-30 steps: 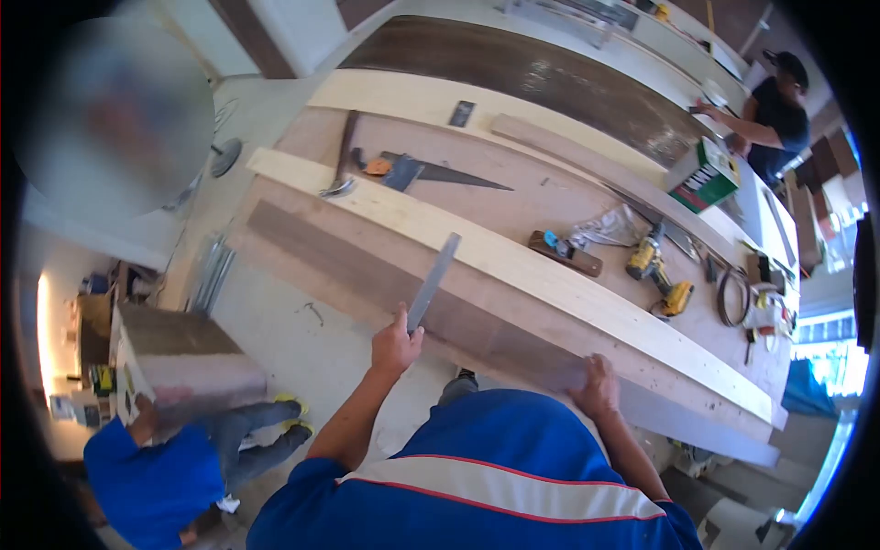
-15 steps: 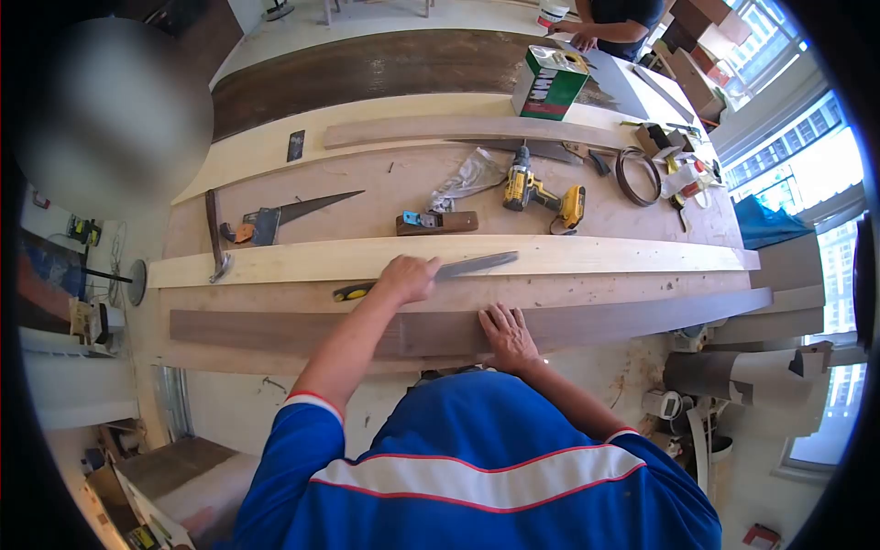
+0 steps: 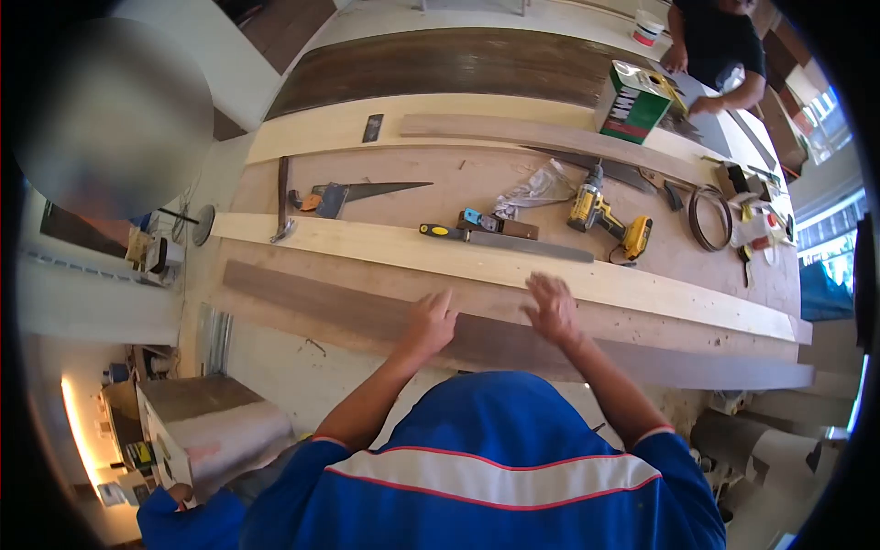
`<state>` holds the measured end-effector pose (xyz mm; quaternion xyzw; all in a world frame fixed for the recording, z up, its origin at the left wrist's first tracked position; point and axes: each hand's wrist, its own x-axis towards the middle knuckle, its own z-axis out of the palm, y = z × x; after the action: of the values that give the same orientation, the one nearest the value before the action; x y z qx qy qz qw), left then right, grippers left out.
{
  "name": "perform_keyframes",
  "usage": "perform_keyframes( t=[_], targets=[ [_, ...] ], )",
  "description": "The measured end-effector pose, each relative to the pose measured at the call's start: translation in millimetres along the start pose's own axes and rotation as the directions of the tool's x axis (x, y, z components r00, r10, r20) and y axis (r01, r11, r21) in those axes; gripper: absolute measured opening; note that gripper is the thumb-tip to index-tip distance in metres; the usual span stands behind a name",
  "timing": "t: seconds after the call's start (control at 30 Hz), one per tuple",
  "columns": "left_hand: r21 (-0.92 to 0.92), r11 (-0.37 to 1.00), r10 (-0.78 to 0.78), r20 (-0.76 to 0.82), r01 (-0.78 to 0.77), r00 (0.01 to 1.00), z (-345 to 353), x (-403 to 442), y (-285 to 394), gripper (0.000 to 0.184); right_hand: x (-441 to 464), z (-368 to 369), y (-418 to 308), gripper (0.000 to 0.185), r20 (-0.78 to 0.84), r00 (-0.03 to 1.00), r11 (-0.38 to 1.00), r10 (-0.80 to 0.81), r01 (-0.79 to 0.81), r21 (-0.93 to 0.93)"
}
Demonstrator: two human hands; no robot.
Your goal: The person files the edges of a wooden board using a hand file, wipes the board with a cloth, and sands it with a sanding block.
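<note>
My left hand [image 3: 433, 321] is empty above the near edge of the dark grey-brown board [image 3: 321, 301], its fingers loosely extended. To its right, my right hand [image 3: 552, 310] hovers with fingers spread, also holding nothing. Whether either hand touches the board is hard to tell. Beyond them a long flat file [image 3: 532, 244] with a yellow and black handle lies on the pale plank [image 3: 367, 249]. Right behind the file sits a wooden hand plane [image 3: 500, 224].
A hammer [image 3: 283, 197], a handsaw [image 3: 376, 190], a yellow cordless drill [image 3: 610, 215] and a coiled band [image 3: 709, 218] lie on the workbench. A green-white can [image 3: 632, 103] stands farther back. A co-worker [image 3: 720, 50] leans over the far right; a blue sleeve [image 3: 197, 521] shows lower left.
My left hand has let go of the file, which now lies farther back on the pale plank. My right hand has lifted from its flat rest on the dark board. The view has turned.
</note>
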<state>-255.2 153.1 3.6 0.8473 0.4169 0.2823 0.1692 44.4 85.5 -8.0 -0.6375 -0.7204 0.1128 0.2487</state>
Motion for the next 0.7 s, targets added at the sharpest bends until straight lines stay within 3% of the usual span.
perform_keyframes(
  t=[0.03,0.1,0.13,0.17,0.2,0.23,0.3,0.37,0.43,0.5,0.53,0.6,0.63,0.7],
  targets=[
    [-0.02,1.0,-0.025,-0.047,0.024,0.999,-4.6,-20.7,-4.0,0.047,30.8,-2.0,10.8,0.054,-0.032,0.999,1.0,-0.014,0.014,0.012],
    [0.071,0.962,-0.269,0.094,0.263,0.959,-29.7,-58.0,1.3,0.046,94.9,-3.4,36.2,0.04,-0.06,0.997,0.999,-0.043,0.042,-0.018],
    [0.133,0.911,-0.407,0.142,0.39,0.902,-44.2,-77.8,3.9,0.045,126.3,11.2,59.5,0.036,-0.039,0.999,0.968,-0.029,0.019,-0.25],
    [0.141,0.878,-0.472,0.097,0.457,0.876,-56.3,-96.5,7.6,0.044,161.6,24.9,84.8,0.033,-0.287,0.896,0.931,-0.339,0.275,-0.241],
    [0.146,0.838,-0.537,0.046,0.526,0.842,-65.1,-113.9,13.9,0.044,184.0,24.4,86.9,0.034,-0.106,0.987,0.98,-0.122,0.102,-0.171],
    [0.145,0.794,-0.597,-0.006,0.591,0.803,-74.0,-132.9,20.9,0.043,206.5,23.3,88.9,0.035,0.084,0.991,0.98,0.107,-0.09,-0.179],
    [0.127,0.669,-0.73,-0.069,0.732,0.68,-83.7,-175.7,31.9,0.044,234.9,39.6,105.6,0.037,0.226,0.964,0.943,0.14,-0.06,-0.327],
    [0.13,0.571,-0.803,-0.119,0.811,0.584,-91.5,-213.8,44.7,0.044,252.2,54.8,122.7,0.032,0.345,0.933,0.943,0.102,0.019,-0.331],
    [0.068,0.478,-0.85,-0.214,0.876,0.481,-96.6,-252.9,52.6,0.043,266.9,71.5,141.3,0.027,0.304,0.941,0.973,0.153,-0.09,-0.21],
    [0.015,0.36,-0.896,-0.274,0.933,0.35,-103.3,-271.8,60.1,0.043,287.3,102.4,172.2,0.027,0.095,0.971,0.926,0.221,-0.178,-0.332],
    [-0.045,0.323,-0.913,-0.277,0.945,0.299,-110.1,-276.4,61.2,0.043,285.7,90.7,160.8,0.026,0.027,0.995,0.988,0.093,-0.089,-0.124],
    [-0.162,0.263,-0.94,-0.265,0.951,0.215,-120.1,-273.5,51.0,0.043,267.7,27.0,71.7,0.023,-0.082,0.99,0.933,0.112,-0.076,0.352],
    [-0.203,0.299,-0.935,-0.26,0.933,0.243,-123.2,-261.7,45.0,0.042,257.1,2.6,10.0,0.021,-0.071,0.969,0.785,0.236,-0.147,0.602],
    [-0.28,0.376,-0.916,-0.259,0.883,0.308,-139.0,-229.3,27.2,0.039,237.2,-10.7,-50.1,0.017,-0.075,0.975,0.581,0.208,-0.062,0.811]
  ],
)
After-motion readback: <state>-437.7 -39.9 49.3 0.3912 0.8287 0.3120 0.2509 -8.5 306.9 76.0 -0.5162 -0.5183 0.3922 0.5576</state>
